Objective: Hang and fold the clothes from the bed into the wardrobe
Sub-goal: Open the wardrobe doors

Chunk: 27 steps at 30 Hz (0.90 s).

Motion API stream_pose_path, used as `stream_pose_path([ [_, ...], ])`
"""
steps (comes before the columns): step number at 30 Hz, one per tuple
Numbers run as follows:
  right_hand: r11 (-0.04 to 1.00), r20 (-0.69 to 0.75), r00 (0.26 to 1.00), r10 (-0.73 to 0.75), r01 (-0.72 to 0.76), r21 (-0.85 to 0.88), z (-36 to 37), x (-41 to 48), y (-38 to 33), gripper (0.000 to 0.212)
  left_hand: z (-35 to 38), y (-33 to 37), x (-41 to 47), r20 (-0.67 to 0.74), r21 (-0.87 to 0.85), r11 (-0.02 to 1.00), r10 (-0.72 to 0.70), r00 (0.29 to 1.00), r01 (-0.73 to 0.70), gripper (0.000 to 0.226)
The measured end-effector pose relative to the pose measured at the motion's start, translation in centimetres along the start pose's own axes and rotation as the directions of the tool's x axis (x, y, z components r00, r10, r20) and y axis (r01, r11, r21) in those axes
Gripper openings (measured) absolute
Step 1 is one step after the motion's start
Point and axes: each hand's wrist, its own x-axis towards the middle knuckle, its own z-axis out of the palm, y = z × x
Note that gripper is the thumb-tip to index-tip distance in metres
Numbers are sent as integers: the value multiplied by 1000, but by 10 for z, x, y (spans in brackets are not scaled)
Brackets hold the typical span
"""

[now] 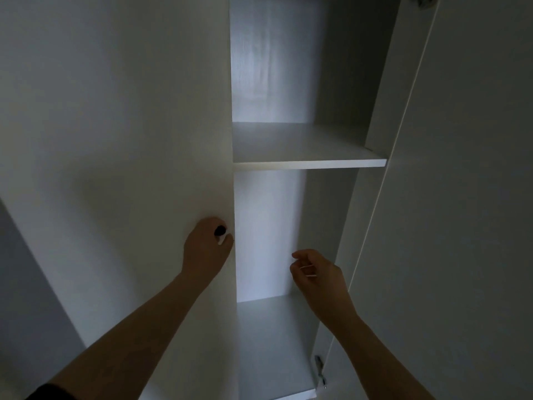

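The white wardrobe stands right in front of me with its middle compartment open. My left hand (206,248) grips a small black knob (219,230) at the right edge of the left door (129,140). My right hand (317,272) hovers in front of the open compartment with its fingers loosely curled and holds nothing. An upper shelf (308,163) and a lower shelf (274,342) are bare. No clothes and no bed are in view.
The right door (461,197) is swung open to the right, with a metal hinge (318,368) low on its inner edge. A grey wall (26,284) shows at the far left. The light is dim.
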Motion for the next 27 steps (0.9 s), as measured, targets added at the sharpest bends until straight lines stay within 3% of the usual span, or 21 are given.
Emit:
stream_pose_path([
  [7,999,53,998,-31,31,-7,-21,-37,-8,18,-34,20,-68,-56,6,1000,-25,998,26,31],
  [14,985,175,973,-151,133,111,-10,-72,-46,13,-87,28,-142,-140,5,996,-89,986,90,25],
  [18,955,274,923,-270,221,196,13,-66,-108,25,-121,23,-173,-130,2,994,-111,985,112,25],
  [22,924,450,809,-378,304,230,44,-68,-178,38,-154,13,-197,-130,3,994,-103,986,105,26],
  [24,893,458,767,-450,395,215,57,-76,-199,28,-168,7,-204,-115,4,995,-101,988,102,26],
  [27,859,401,760,-512,464,218,71,-92,-215,22,-190,-2,-220,-98,-57,995,-82,992,77,29],
])
